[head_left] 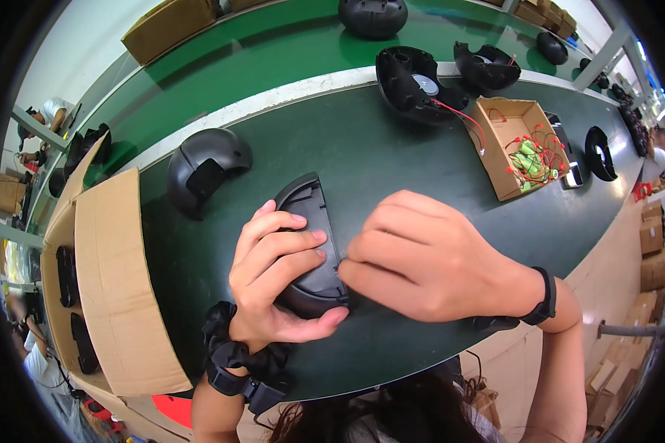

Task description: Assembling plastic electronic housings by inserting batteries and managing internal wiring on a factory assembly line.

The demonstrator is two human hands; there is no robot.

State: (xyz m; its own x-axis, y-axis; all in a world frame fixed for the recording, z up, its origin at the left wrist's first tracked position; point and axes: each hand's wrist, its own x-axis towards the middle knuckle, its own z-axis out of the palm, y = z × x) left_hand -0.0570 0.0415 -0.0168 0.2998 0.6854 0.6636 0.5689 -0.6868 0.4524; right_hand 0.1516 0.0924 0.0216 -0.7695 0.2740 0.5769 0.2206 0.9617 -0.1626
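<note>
A black half-round plastic part point(315, 214) stands tilted over the dark green table, its flat inner face turned to the right. My left hand point(277, 269) grips it from the left, with the fingers spread over the flat face and the thumb at its lower end. Close to the part's straight edge, my right hand point(421, 258) is closed with the fingertips pinched together. Whatever it pinches, if anything, is hidden behind the fingers. Up and to the left on the table lies a rounded black shell point(225, 151) with a rectangular recess.
An open cardboard box point(125, 288) holding black parts stands at the left. Farther right sit a black housing point(391, 77) trailing red wires and a small carton point(506, 177) with green battery packs. A green conveyor belt point(273, 44) runs along the back, carrying black shells. Other people are at the far left.
</note>
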